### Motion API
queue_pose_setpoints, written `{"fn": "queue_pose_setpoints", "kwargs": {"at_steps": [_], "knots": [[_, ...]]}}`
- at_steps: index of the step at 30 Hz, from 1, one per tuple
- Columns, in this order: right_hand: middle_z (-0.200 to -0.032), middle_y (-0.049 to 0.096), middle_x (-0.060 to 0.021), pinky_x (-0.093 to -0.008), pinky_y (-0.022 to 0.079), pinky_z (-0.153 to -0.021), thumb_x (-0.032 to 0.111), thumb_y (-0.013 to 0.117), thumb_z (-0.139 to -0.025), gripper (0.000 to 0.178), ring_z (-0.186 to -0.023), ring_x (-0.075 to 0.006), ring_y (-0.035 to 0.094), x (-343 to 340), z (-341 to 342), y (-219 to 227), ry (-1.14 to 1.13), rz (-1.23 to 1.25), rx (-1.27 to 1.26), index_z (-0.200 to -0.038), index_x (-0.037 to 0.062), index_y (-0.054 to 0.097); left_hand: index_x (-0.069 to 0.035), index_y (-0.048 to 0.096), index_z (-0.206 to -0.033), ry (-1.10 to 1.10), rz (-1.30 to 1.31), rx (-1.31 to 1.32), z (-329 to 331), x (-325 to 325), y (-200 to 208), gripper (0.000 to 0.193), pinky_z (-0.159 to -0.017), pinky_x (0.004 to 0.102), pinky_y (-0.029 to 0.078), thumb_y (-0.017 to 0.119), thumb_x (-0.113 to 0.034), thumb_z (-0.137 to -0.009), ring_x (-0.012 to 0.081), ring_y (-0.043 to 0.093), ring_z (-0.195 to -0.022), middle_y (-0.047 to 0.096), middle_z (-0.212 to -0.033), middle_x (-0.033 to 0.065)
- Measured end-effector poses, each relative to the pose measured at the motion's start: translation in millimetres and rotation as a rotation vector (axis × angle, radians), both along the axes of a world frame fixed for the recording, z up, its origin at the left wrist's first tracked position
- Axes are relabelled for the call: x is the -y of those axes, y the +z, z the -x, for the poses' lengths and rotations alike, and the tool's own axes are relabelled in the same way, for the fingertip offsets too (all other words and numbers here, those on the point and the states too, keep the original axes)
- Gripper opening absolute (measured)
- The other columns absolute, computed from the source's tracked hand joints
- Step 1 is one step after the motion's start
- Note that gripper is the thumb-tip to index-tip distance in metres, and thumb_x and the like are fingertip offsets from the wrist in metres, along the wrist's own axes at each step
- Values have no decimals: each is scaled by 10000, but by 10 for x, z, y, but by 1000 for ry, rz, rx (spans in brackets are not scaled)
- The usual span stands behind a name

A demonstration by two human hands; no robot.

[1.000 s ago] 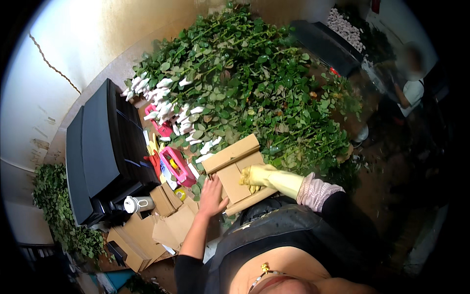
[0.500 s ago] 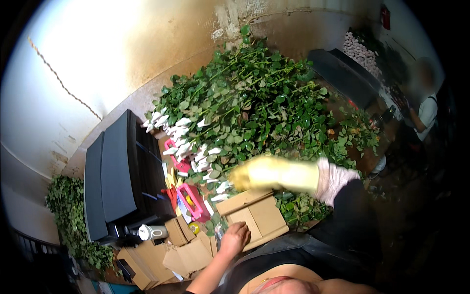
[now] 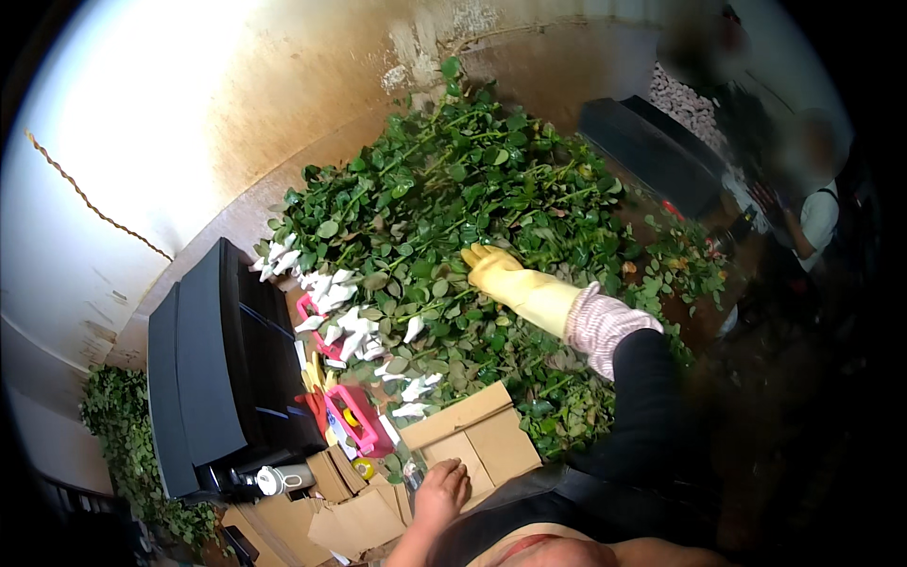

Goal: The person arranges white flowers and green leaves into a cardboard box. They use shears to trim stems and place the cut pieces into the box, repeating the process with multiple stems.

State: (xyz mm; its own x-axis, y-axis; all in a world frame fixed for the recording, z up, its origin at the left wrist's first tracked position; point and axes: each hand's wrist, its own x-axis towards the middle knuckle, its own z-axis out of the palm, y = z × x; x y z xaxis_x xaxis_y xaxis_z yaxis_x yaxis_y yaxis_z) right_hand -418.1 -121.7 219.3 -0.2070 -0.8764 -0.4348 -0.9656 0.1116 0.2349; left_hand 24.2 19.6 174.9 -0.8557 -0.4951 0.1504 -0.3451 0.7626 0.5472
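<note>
A big heap of green leafy stems (image 3: 416, 217) covers the table, with white sleeve-like covers (image 3: 354, 331) over the tips along its left side. My right hand (image 3: 491, 269), in a long yellow rubber glove, lies on the middle of the heap. Its fingers are stretched out and touch the leaves; I see no stem gripped in them. Bare, my left hand (image 3: 446, 489) rests on a folded piece of brown cardboard (image 3: 505, 439) at the table's near edge. Its fingers are loosely bent over the cardboard, with nothing visible held.
At the left stands a large dark slatted rack (image 3: 203, 369). Beside it are a pink plastic holder (image 3: 373, 425), a white cup (image 3: 279, 479), a yellow tape roll (image 3: 364, 468) and cardboard scraps (image 3: 354, 524). More foliage (image 3: 113, 406) lies far left. Another person (image 3: 817, 222) stands at the right.
My gloved right hand has moved up and away from the cardboard, onto the middle of the stem heap. My left hand stays on the cardboard. The view has shifted slightly.
</note>
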Motion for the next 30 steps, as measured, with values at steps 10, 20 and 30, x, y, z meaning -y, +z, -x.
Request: {"fn": "queue_pose_setpoints", "kwargs": {"at_steps": [10,20,30], "knots": [[-1260,727,-102,-432,588,-809,-12,644,-834,378,-968,-293,733,-1782,-586,907,402,979,317,-1175,131,724,-34,722,-1175,-70,21,-6,-44,45,-13,289,-955,432,552,732,-113,-897,366,664,-1104,690,-1224,163],[-1617,454,-111,-446,291,-1250,52,622,-834,751,-1498,-282,415,-2206,-1198,543,276,-211,392,-1557,192,469,-3,651,-1250,-73,-49,13,-37,42,62,453,-977,439,526,793,-196,-865,379,638,-1145,689,-1202,177],[-795,717,-82,-433,480,-838,157,729,-842,75,-898,-289,628,-2501,-1141,87,308,464,692,-882,143,790,-33,709,-1158,-94,-31,7,-67,89,-53,402,-965,448,534,796,-140,-780,367,641,-1131,675,-1252,152]]}}
